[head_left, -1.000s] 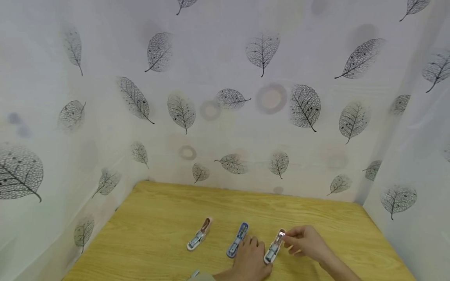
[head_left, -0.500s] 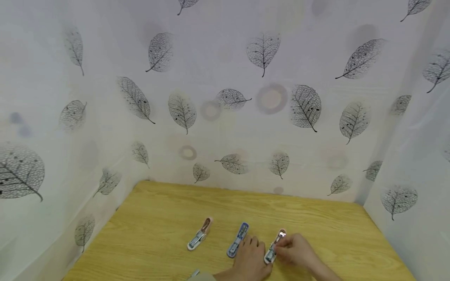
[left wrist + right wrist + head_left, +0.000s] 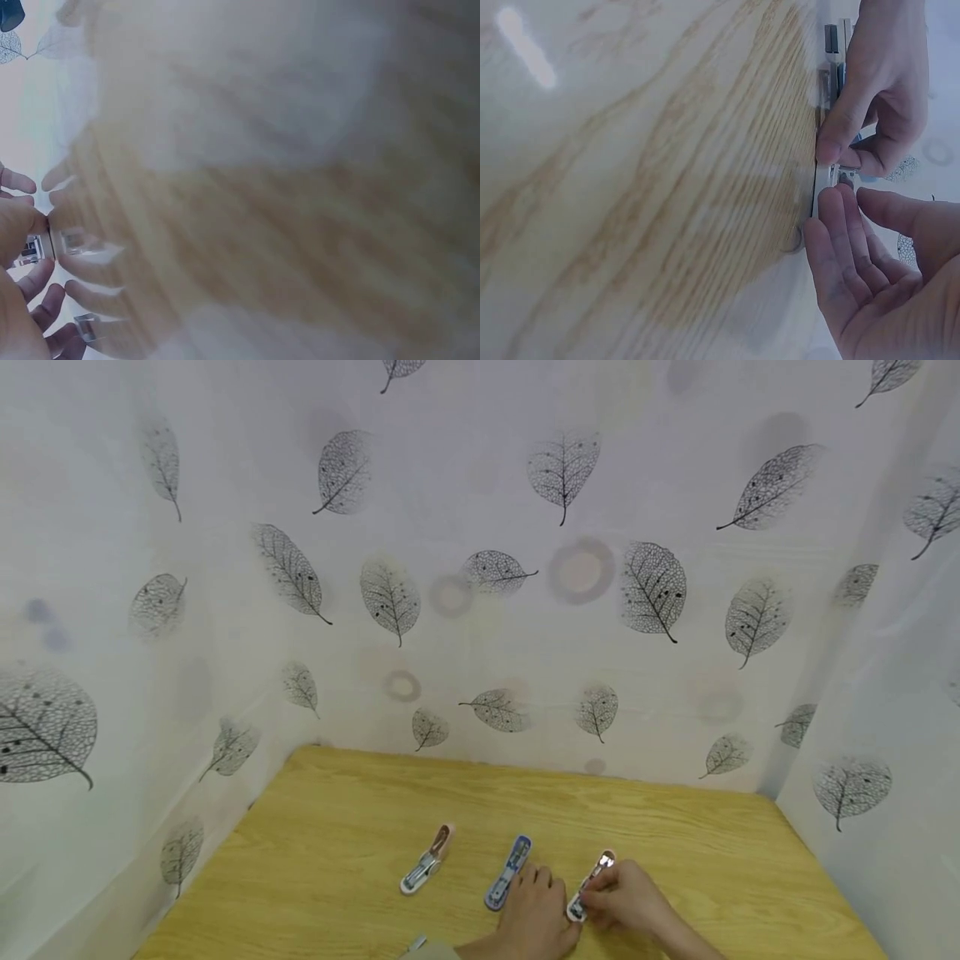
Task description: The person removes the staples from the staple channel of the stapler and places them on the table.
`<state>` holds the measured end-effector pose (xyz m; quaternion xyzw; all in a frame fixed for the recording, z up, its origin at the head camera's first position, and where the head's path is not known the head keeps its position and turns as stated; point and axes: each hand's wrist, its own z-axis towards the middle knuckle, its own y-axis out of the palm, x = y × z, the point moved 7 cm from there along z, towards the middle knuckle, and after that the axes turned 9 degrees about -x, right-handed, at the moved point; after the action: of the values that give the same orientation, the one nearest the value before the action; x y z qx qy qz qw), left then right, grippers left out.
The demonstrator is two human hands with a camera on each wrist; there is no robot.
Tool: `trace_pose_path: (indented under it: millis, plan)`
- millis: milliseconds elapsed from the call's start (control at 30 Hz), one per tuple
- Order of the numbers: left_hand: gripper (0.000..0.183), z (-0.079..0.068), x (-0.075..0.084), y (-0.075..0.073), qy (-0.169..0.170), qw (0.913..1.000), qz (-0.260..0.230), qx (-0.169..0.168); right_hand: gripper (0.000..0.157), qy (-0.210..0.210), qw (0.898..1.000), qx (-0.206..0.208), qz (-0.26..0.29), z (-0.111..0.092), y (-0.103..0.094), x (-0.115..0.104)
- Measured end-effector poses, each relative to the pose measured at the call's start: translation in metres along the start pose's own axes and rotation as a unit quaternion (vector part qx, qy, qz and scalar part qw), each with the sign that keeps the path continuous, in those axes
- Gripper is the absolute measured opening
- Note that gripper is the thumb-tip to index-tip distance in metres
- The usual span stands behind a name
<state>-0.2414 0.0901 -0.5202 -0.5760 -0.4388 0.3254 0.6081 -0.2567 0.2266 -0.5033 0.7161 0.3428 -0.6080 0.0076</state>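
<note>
In the head view a pink and white stapler (image 3: 600, 870), opened out flat, lies at the right with its metal parts showing. My left hand (image 3: 534, 910) rests on the table between it and a blue stapler (image 3: 508, 872). Its thumb and forefinger grip the near end of the pink and white one, as the right wrist view shows. From the right, my right hand (image 3: 633, 902) pinches at the metal part of the same stapler's near half, thumb and fingertips close together. These fingertips hide much of that half. Both hands meet there in the left wrist view.
Another opened pink and white stapler (image 3: 426, 860) lies left of the blue one. A small metal end of something (image 3: 415, 946) shows at the bottom edge, beside the left sleeve. Leaf-printed curtains (image 3: 480, 635) surround the wooden table (image 3: 360, 793) at the back and sides.
My right hand has moved from the far half of the right stapler down to its near half. That stapler has shifted slightly rightward. My left hand has stayed in place.
</note>
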Motion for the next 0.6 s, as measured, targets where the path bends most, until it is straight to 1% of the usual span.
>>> trace_pose_path:
  millis: [300, 433, 533, 600]
  plan:
    - [0.047, 0.0000, 0.0003, 0.0004, 0.001, 0.9999, 0.014, 0.005, 0.014, 0.023, 1.000, 0.001, 0.003, 0.0016, -0.0001, 0.0064]
    - [0.047, 0.0019, -0.0005, 0.0022, -0.003, 0.9999, 0.009, -0.006, 0.013, 0.016, 1.000, -0.014, 0.019, 0.0014, 0.0007, 0.0055]
    - [0.048, 0.0032, -0.0005, 0.0031, -0.004, 0.9999, 0.004, -0.016, 0.016, 0.008, 0.999, -0.025, 0.033, -0.0005, -0.0018, 0.0037]
    - [0.049, 0.0028, 0.0000, 0.0024, -0.004, 0.9999, 0.003, -0.016, 0.019, 0.006, 0.999, -0.031, 0.043, -0.0037, -0.0052, 0.0023]
